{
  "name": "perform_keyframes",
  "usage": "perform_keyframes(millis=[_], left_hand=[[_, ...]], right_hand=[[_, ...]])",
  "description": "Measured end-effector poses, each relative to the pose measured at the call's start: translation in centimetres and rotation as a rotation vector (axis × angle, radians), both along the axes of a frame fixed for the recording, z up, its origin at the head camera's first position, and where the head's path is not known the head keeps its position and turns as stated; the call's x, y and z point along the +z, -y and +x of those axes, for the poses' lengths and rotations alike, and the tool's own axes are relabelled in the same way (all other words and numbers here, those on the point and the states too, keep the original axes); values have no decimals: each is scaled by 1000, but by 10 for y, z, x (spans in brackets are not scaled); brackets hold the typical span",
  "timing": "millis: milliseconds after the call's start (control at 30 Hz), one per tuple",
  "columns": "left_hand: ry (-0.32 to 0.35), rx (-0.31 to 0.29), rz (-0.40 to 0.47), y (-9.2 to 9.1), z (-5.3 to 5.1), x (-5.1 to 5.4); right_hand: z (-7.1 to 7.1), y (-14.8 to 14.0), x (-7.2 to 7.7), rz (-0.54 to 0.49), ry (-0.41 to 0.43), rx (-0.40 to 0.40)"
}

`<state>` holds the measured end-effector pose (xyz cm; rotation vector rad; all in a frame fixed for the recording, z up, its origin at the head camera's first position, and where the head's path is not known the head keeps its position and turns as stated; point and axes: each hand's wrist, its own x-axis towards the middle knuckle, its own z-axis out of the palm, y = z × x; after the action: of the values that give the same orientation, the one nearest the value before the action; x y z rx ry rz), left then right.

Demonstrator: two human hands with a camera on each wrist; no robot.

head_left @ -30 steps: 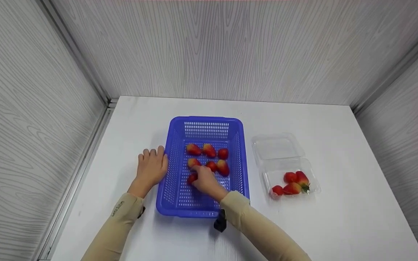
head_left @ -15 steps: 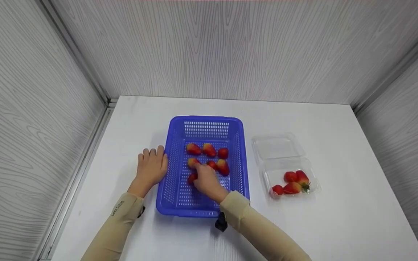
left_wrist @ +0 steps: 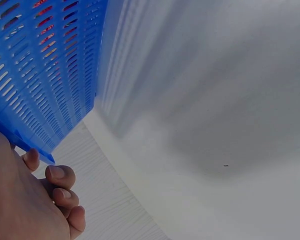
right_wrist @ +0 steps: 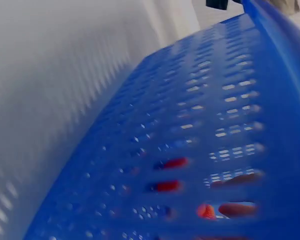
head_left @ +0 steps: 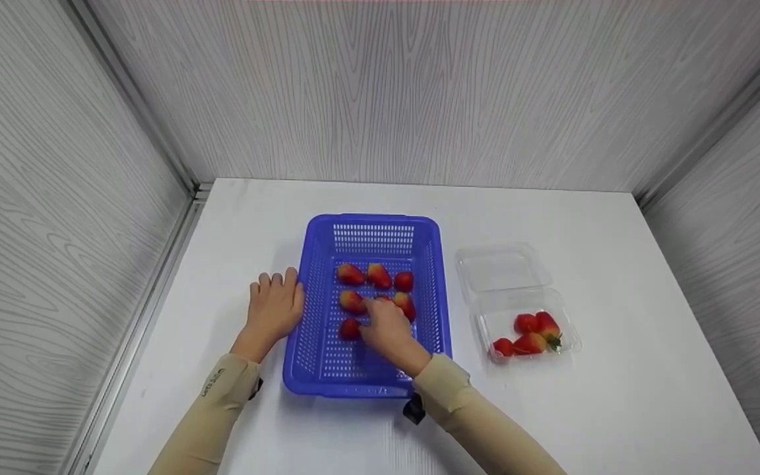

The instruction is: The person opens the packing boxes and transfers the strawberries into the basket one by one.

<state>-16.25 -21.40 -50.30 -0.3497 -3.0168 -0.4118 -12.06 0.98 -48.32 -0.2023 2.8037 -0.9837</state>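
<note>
A blue perforated plastic basket [head_left: 370, 389] holds several red strawberries lying in loose rows. My right hand [head_left: 390, 330] reaches into it from the front. Its thumb and fingers are spread apart just right of the nearest strawberry [head_left: 349, 328], with nothing seen held between them. It partly covers another strawberry in the middle row; through the basket's holes the right wrist view catches a fingertip [right_wrist: 237, 209] beside something red. My left hand [head_left: 276, 307] rests against the left rim of the basket, fingers loosely bent in the left wrist view.
To the right of the basket lies a clear plastic clamshell box [head_left: 479, 316], lid [head_left: 502, 267] folded back, with several strawberries [head_left: 529, 343] inside. Everything stands on a white table [head_left: 644, 369] between pale wood-grain panels [head_left: 380, 92].
My right hand has drawn back slightly to the right, its fingers parting from the nearest strawberry, which now lies in fuller view. The left hand stays against the basket rim.
</note>
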Motion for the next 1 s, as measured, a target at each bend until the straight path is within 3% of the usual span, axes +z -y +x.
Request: perform_keyframes(millis=[167, 367, 533, 767, 1000], left_hand=[[-17, 1, 3, 0, 0, 0], [29, 15, 3, 1, 1, -1], [20, 18, 19, 0, 1, -2], [20, 9, 21, 0, 4, -4], [-8, 5, 23, 1, 1, -1]], right_hand=[[0, -18, 15, -74, -38, 10], [-3, -47, 33, -175, -114, 11], [-4, -78, 49, -241, -166, -46], [-3, -133, 56, -186, -169, -172], [-4, -191, 42, -73, -121, -294]])
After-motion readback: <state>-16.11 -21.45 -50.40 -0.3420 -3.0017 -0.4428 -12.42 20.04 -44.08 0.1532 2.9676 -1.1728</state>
